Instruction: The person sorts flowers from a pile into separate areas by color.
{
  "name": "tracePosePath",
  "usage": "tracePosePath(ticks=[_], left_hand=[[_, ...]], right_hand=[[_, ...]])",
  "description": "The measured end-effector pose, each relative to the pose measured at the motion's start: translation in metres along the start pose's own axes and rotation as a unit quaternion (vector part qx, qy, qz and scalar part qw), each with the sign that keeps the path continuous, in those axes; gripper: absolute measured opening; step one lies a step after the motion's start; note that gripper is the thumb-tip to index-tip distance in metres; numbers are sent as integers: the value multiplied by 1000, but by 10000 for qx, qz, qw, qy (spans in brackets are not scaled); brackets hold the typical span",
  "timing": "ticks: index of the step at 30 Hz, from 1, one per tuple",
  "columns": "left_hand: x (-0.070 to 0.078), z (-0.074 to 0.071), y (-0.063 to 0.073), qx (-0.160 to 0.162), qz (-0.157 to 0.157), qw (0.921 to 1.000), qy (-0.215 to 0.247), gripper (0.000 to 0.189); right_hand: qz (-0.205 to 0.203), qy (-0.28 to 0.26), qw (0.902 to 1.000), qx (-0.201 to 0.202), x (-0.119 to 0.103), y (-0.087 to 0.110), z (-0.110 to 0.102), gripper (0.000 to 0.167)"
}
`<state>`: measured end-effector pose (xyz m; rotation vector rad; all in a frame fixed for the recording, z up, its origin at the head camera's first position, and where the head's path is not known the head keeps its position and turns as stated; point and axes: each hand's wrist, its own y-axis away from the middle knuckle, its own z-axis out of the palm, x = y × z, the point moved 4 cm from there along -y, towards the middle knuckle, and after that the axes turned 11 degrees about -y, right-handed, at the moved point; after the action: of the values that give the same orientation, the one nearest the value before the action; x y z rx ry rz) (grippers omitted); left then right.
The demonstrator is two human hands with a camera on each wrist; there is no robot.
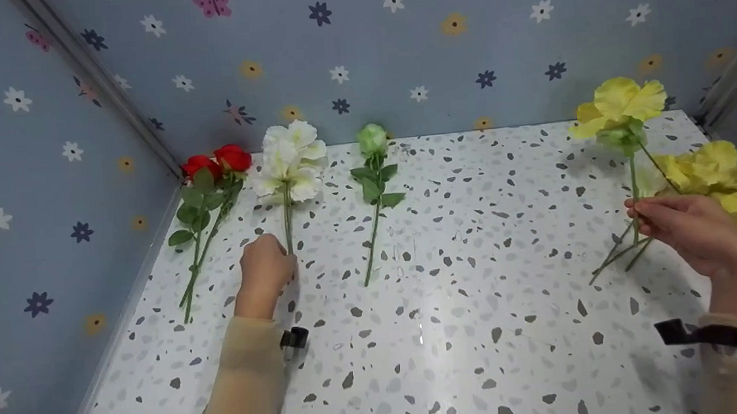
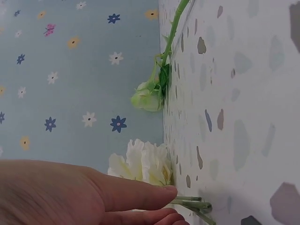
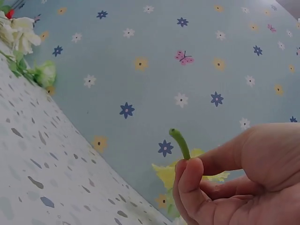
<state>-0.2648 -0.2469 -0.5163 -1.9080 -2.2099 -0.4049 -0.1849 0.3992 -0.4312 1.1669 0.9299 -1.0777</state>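
Observation:
My left hand (image 1: 265,268) grips the stems of the white flowers (image 1: 289,160), whose heads lie against the back wall. In the left wrist view, the cut ends of those stems (image 2: 197,204) poke out past the thumb, close over the tabletop. Far right, my right hand (image 1: 706,230) pinches the stem of a yellow flower (image 1: 623,104) between thumb and fingertips. That flower stands upright, raised over other yellow flowers (image 1: 721,172) lying beside and partly behind the hand. A green stem end (image 3: 180,144) sticks out of the right fingers in the right wrist view.
Two red roses (image 1: 217,160) with leafy stems lie left of the white flowers. A pale green rose (image 1: 373,139) lies to their right. The speckled white tabletop (image 1: 479,277) meets blue flower-patterned walls (image 1: 382,48) at the back and sides.

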Motion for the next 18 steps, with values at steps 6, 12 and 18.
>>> tracePosePath(ticks=[6, 12, 18], left_hand=[[27, -32, 28, 292, 56, 9994, 199, 26], [55, -49, 46, 563, 132, 9976, 387, 24], [88, -50, 59, 732, 644, 9905, 969, 19]], right_hand=[[79, -264, 9978, -598, 3, -6, 14, 25], [227, -251, 9966, -752, 10, -13, 41, 20], [152, 595, 9957, -687, 17, -18, 82, 32]])
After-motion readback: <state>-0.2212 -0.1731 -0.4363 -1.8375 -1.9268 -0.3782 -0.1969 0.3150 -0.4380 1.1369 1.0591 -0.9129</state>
